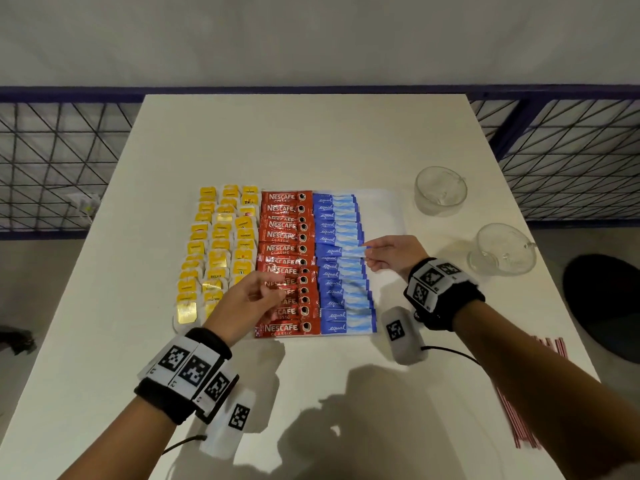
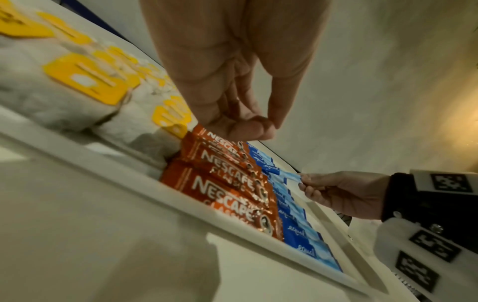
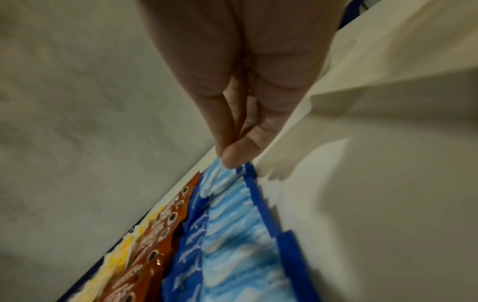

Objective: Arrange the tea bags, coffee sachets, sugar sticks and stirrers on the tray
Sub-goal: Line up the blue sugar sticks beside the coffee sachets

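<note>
A white tray (image 1: 381, 209) lies mid-table. It holds columns of yellow tea bags (image 1: 218, 251) on the left, red Nescafe coffee sachets (image 1: 284, 251) in the middle and blue sugar sticks (image 1: 343, 289) on the right. My right hand (image 1: 369, 252) pinches the right end of one sugar stick (image 1: 346, 251) in the middle of the blue column; the pinch (image 3: 230, 159) also shows in the right wrist view. My left hand (image 1: 273, 289) hovers over the coffee sachets (image 2: 222, 190), fingers curled against the thumb (image 2: 258, 126), holding nothing. Red-and-white stirrers (image 1: 519, 420) lie at the table's right edge.
Two glass cups (image 1: 440, 190) (image 1: 502, 249) stand right of the tray. Bare tray floor runs right of the sugar sticks. A wire fence (image 1: 62, 161) stands behind the table, and a dark round object (image 1: 609, 306) sits off the right edge.
</note>
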Action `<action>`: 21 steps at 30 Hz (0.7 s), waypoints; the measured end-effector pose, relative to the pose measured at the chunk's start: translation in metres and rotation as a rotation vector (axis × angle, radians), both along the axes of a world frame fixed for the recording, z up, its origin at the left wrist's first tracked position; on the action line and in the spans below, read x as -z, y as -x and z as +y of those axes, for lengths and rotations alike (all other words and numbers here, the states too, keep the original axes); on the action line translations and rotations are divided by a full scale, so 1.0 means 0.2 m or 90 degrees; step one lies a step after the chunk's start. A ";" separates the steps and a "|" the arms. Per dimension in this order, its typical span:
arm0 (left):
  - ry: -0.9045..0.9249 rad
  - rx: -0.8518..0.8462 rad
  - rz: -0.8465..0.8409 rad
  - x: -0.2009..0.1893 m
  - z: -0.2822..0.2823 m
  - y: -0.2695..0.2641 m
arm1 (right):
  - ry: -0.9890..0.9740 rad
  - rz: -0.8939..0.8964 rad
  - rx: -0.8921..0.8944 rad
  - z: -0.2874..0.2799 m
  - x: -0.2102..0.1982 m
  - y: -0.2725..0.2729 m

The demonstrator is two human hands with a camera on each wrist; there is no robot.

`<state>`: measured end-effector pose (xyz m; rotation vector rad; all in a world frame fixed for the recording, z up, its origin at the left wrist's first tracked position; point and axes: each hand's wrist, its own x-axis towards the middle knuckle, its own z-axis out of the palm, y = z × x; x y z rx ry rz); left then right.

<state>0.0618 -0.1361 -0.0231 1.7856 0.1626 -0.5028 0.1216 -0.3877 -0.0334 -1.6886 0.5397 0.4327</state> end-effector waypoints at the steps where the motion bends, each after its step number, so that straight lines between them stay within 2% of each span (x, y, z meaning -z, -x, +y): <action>1: -0.001 0.000 0.004 0.01 0.01 0.01 | 0.014 0.003 0.001 0.00 0.01 -0.01; 13: 0.001 -0.015 0.022 0.06 0.08 0.04 | 0.197 0.005 -0.035 0.03 0.06 -0.08; 21: 0.005 0.014 0.020 0.03 0.05 0.04 | 0.239 -0.012 -0.047 0.01 -0.01 -0.03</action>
